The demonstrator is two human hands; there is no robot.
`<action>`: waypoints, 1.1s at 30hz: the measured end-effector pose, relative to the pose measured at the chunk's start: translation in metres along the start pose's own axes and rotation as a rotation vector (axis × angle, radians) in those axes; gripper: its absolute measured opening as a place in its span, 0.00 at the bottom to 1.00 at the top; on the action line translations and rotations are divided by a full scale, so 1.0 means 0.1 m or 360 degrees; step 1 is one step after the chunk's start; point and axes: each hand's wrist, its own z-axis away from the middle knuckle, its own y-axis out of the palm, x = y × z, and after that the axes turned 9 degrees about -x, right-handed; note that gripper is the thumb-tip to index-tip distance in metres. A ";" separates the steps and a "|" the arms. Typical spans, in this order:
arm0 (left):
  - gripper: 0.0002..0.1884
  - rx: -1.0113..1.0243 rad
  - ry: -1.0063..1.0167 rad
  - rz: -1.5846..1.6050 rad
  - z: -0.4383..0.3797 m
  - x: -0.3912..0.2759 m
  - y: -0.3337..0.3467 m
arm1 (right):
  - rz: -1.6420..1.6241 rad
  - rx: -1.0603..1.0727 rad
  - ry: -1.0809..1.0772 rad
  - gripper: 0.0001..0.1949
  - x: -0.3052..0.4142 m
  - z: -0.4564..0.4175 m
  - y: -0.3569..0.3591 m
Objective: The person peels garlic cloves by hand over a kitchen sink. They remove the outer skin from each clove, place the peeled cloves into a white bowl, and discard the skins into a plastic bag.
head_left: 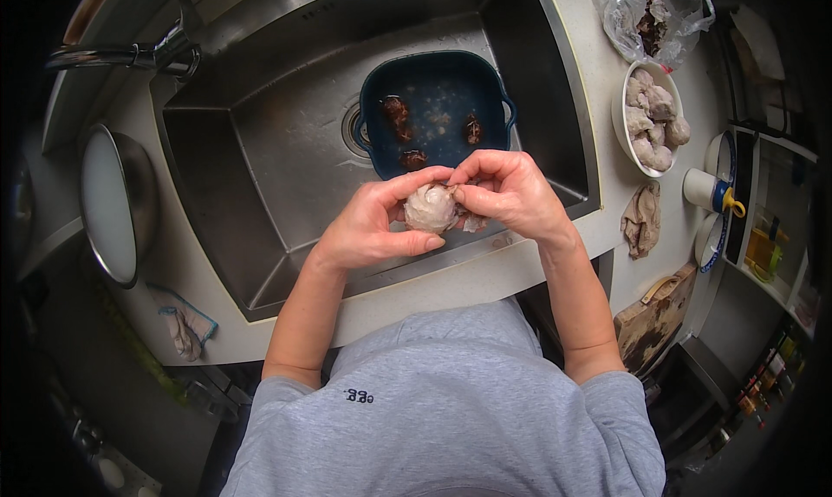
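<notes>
My left hand point(367, 227) cradles a pale, mostly peeled root vegetable point(429, 208), probably taro, between fingers and thumb. On its right side, the thumb and forefinger of my right hand point(520, 195) pinch at the skin. A scrap of loose peel point(474, 223) hangs below those fingers. Just beyond my hands, a dark blue two-handled basin point(429, 56) stands in the steel sink. Shallow cloudy water in it holds three brown unpeeled pieces: a long one point(396, 117), a small one point(472, 130) and one near the front point(413, 159).
Right of the sink point(286, 159), a white bowl point(619, 133) holds several peeled pieces point(660, 104). Behind it lies a plastic bag point(614, 16) with brown scraps. A cloth point(642, 221) and cutting board point(656, 308) are nearer. Left are a faucet point(172, 52), metal bowl point(110, 204) and cloth point(185, 321).
</notes>
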 end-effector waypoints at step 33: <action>0.40 0.0015 0.0306 -0.1041 0.04 -0.20 0.14 | 0.0232 0.0060 -0.0013 0.08 0.06 0.07 -0.02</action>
